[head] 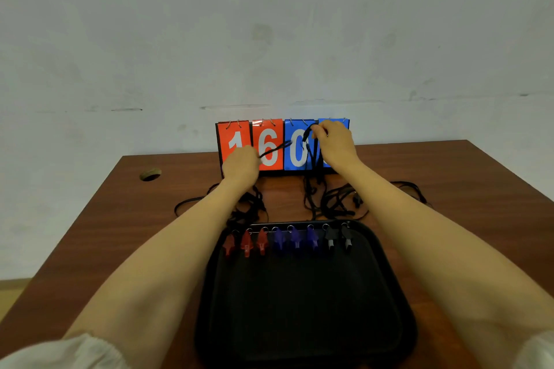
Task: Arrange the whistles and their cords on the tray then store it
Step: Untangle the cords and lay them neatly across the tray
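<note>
Position of items, seen from beside the table (99, 237):

1. The black tray (400, 293) lies on the near half of the table, on the centre line. Its near rim runs out of view at the bottom.
2. Eight whistles lie in one row just inside the tray's far rim, mouthpieces pointing to the near side: three red whistles (246, 243), three blue whistles (295, 239), two black whistles (330, 239). The rest of the tray floor is bare.
3. The loose cords (331, 202) lie in tangled heaps on the table, between the tray's far rim and the scoreboard (268, 133). Some loops spread out to the left and to the right.
4. The scoreboard stands upright at the far table edge, against the wall (269, 24). It shows 1, 6, 0; the last digit is hidden.

Hands:

- The left hand (241, 165) is raised in front of the red cards, fingers curled around a taut cord (274, 149) that runs up and to the right.
- The right hand (334, 144) is raised in front of the blue cards and pinches a raised cord (308, 132) that hangs down to the heap.

Open room: bare table surface lies on both sides of the tray. A round cable hole (150, 174) is at far left.
</note>
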The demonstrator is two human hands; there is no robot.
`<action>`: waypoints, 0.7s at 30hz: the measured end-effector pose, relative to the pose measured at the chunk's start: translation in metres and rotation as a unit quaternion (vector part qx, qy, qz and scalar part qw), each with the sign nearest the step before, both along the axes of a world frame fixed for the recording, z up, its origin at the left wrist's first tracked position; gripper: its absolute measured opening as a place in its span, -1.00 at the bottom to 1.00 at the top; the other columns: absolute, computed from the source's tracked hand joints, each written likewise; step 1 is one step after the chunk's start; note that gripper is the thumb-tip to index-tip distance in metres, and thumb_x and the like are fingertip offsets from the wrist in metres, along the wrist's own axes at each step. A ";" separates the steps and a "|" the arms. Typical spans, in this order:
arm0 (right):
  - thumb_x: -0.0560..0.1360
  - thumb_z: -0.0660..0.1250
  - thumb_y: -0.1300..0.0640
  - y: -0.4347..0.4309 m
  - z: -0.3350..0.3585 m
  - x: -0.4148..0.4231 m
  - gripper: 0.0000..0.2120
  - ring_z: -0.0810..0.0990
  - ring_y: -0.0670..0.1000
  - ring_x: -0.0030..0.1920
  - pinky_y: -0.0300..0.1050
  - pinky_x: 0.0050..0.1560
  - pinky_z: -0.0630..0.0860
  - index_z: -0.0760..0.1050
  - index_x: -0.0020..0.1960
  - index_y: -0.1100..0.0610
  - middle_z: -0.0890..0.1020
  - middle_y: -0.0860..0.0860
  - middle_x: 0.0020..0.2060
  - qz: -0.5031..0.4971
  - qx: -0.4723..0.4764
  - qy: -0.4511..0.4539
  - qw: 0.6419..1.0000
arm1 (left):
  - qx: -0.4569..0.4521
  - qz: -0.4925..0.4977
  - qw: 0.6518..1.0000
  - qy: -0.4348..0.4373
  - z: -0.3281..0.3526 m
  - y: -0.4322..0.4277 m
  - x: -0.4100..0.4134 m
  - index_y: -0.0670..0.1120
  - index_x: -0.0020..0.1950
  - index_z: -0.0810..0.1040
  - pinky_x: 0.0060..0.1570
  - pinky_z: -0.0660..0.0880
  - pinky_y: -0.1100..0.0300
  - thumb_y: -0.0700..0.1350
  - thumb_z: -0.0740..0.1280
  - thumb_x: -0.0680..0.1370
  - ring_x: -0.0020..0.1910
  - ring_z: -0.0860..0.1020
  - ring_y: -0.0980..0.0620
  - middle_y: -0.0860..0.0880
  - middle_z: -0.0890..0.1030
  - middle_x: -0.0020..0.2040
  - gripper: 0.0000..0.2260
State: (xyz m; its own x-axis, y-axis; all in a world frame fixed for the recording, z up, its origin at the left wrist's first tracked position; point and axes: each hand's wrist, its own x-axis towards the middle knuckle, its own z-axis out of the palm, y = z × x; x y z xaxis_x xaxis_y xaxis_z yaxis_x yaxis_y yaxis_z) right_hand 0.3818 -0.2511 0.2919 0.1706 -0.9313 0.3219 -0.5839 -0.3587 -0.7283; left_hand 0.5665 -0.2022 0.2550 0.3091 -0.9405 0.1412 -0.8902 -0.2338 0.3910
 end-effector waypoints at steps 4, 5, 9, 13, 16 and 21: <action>0.63 0.12 0.12 0.007 -0.002 -0.002 -0.70 0.26 -0.08 -0.48 -0.21 -0.39 0.22 0.51 -0.15 0.25 0.36 -0.04 -0.45 0.043 0.005 0.042 0.998 | 0.112 -0.014 0.993 0.029 -0.011 0.007 0.004 -0.23 0.34 0.36 0.18 0.43 0.02 -0.05 0.30 0.57 0.24 0.46 -0.20 -0.25 0.42 0.31 -0.58; 0.63 0.13 0.13 0.008 -0.002 -0.001 -0.69 0.27 -0.08 -0.47 -0.22 -0.39 0.24 0.53 -0.14 0.28 0.38 -0.03 -0.45 0.051 0.004 0.041 0.998 | 0.087 -0.046 0.992 0.078 -0.009 0.010 -0.004 -0.21 0.43 0.28 0.30 0.37 0.01 -0.04 0.31 0.56 0.33 0.39 -0.19 -0.24 0.34 0.40 -0.49; 0.63 0.13 0.12 0.014 0.000 0.003 -0.66 0.32 -0.11 -0.42 -0.39 -0.38 0.31 0.55 -0.10 0.33 0.42 -0.03 -0.40 0.068 -0.010 0.035 0.997 | -0.009 -0.162 0.940 0.299 0.007 0.015 -0.042 -0.12 0.45 0.30 0.29 0.39 0.13 -0.03 0.36 0.53 0.28 0.44 -0.02 -0.09 0.42 0.38 -0.47; 0.63 0.13 0.11 0.015 0.003 0.003 -0.70 0.31 -0.11 -0.39 -0.28 -0.36 0.25 0.51 -0.15 0.24 0.46 0.07 -0.29 0.060 -0.017 0.016 0.998 | -0.066 -0.152 0.918 0.360 0.006 0.013 -0.052 -0.25 0.16 0.55 -0.28 0.44 0.44 -0.16 0.28 0.58 -0.35 0.48 0.19 -0.17 0.64 0.02 -0.78; 0.63 0.12 0.11 0.011 0.009 -0.001 -0.71 0.38 -0.02 -0.28 -0.31 -0.34 0.27 0.52 -0.10 0.25 0.47 0.05 -0.18 0.006 -0.033 -0.034 0.999 | -0.044 -0.042 0.946 0.317 -0.010 0.010 -0.036 -0.28 0.17 0.56 -0.27 0.51 0.44 -0.23 0.30 0.56 -0.36 0.53 0.11 -0.24 0.65 0.04 -0.77; 0.62 0.15 0.06 0.010 0.000 -0.003 -0.66 0.37 -0.01 -0.39 -0.11 -0.23 0.32 0.54 -0.15 0.25 0.48 0.06 -0.34 0.026 -0.015 0.030 0.999 | 0.040 0.050 0.962 0.264 -0.007 0.016 -0.024 -0.12 0.53 0.04 0.29 0.39 0.02 -0.33 0.43 0.44 0.41 0.30 -0.23 -0.23 0.12 0.51 -0.21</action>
